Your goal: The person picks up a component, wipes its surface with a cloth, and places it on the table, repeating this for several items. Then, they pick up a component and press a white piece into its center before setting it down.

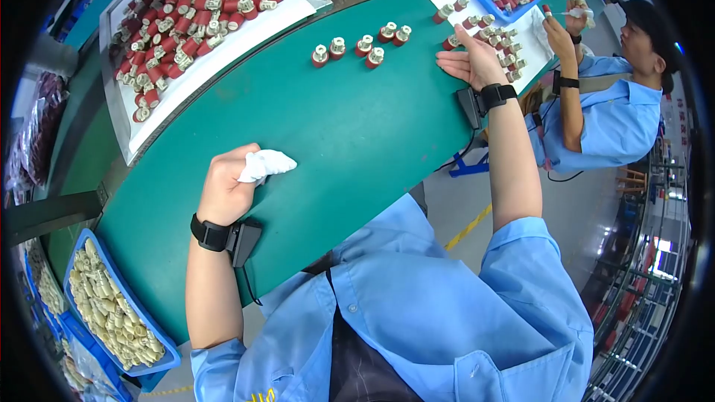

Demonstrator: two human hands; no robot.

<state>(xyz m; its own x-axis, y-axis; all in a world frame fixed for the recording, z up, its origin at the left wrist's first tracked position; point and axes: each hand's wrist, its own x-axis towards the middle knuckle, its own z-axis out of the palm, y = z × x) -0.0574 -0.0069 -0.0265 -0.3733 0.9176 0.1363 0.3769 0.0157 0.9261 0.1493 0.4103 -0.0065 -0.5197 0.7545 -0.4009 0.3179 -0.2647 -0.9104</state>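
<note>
L hand [231, 181] is curled round a white cloth [267, 165]; R hand [477, 62], loosely open, apparently empty, is by upright red/cream parts [511, 50], desk's [357, 130] far right. Prob. setting parts out; next calls for withdrawing w/o tipping any.

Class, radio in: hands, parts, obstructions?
Left hand gripping white cloth. Right hand open near red-and-cream parts, contact unclear. Co-worker right, not blocking.
</note>
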